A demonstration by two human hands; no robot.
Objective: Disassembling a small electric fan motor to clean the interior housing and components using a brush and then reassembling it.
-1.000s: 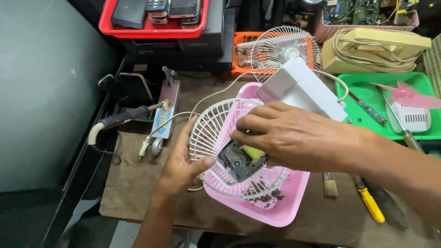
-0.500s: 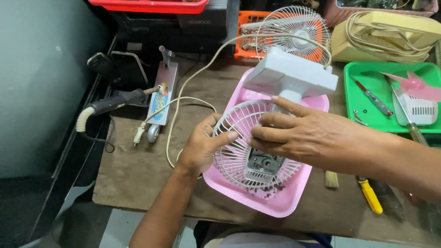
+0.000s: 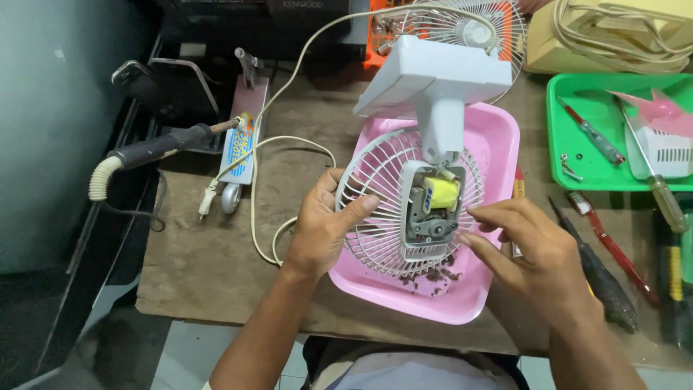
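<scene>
A worn brown bench (image 3: 216, 267) carried a pink tray (image 3: 498, 137), with a green tray (image 3: 570, 173) beyond the right hand and a soldering iron (image 3: 151, 150) out past the left. The left hand (image 3: 321, 227) clasped the fan grille (image 3: 375, 180) at its rim, thumb pressed on the wires. The right hand (image 3: 530, 249) hovered loosely spread, fingertips just beside the exposed motor (image 3: 433, 209), which sat in the pink tray between both hands.

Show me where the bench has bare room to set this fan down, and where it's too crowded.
Free: the brown benchtop left of the pink tray, between the white cord and the near edge; a smaller patch beyond the cord loop, toward the soldering iron. Crowded: right of the tray, where screwdrivers and the green tray lie; the left hand and right hand fill the middle.
</scene>
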